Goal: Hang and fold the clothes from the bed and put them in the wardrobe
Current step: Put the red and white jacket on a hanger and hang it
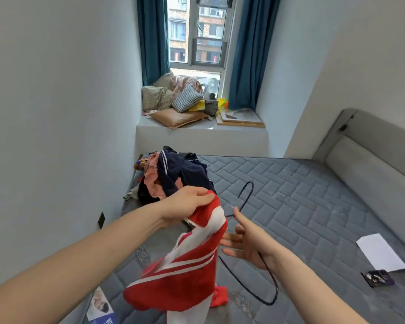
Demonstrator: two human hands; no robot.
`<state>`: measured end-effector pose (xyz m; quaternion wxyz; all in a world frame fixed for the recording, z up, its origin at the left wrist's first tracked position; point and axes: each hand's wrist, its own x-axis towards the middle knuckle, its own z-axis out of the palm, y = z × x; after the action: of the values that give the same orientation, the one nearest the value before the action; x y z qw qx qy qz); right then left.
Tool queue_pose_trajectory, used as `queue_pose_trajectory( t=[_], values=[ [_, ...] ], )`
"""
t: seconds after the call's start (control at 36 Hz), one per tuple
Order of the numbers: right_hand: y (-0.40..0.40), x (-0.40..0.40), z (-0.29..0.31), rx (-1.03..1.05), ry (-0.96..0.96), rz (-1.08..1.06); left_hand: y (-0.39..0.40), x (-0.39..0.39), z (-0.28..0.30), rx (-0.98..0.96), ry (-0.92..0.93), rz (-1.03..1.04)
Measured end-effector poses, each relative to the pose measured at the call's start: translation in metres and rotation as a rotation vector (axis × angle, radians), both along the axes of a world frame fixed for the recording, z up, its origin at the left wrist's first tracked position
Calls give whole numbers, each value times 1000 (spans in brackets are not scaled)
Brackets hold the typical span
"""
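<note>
From the head view, the step in hand looks like getting the red and white garment [185,260] onto the dark wire hanger [250,260]. To do it well, I would find the neck opening first, hold it wide with one hand, and feed one shoulder of the hanger in at a time, keeping the hook clear above the collar so the cloth does not snag or hang twisted.

The left hand [187,206] is closed round a bunch of the garment near its top, fingers curled into the cloth, and the rest of the fabric hangs down below that grip towards the mattress [313,206]. The right hand [246,244] is just beside the hanging cloth, fingers spread and nearly straight, tips close to or brushing the fabric. The hanger's wire runs across this hand near the wrist; its hook rises beyond the fingers and its loop drops below the forearm. I cannot tell whether the thumb pins the wire or the hanger merely hangs on the hand.

Beyond the left grip, close behind it, lies the pile of other clothes [173,174], dark blue and pink among them, still on the bed and waiting their turn. No wardrobe shows here.
</note>
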<state>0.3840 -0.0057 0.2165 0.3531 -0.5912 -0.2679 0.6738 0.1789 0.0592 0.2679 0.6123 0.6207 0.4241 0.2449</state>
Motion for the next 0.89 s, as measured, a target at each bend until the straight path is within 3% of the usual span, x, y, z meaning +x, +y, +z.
queue_pose_trajectory(
  t=[0.22, 0.39, 0.53, 0.61, 0.75, 0.89],
  values=[
    [29, 0, 21, 24, -78, 375, -43, 7, -10, 178, 33, -277],
    [33, -9, 21, 155, -254, 302, -57, -20, -24, 138, 145, -405],
    [31, -8, 25, 304, -474, 376, -12, -66, -58, 271, 438, -119],
    [30, -12, 31, 409, -534, 435, 2, -61, -86, 266, 577, -173],
    [25, -14, 48, 578, -620, 485, 5, -15, -106, 194, 465, -235],
    [21, -1, 52, 670, -772, 363, 17, 14, -117, 137, 396, -378]
  ],
)
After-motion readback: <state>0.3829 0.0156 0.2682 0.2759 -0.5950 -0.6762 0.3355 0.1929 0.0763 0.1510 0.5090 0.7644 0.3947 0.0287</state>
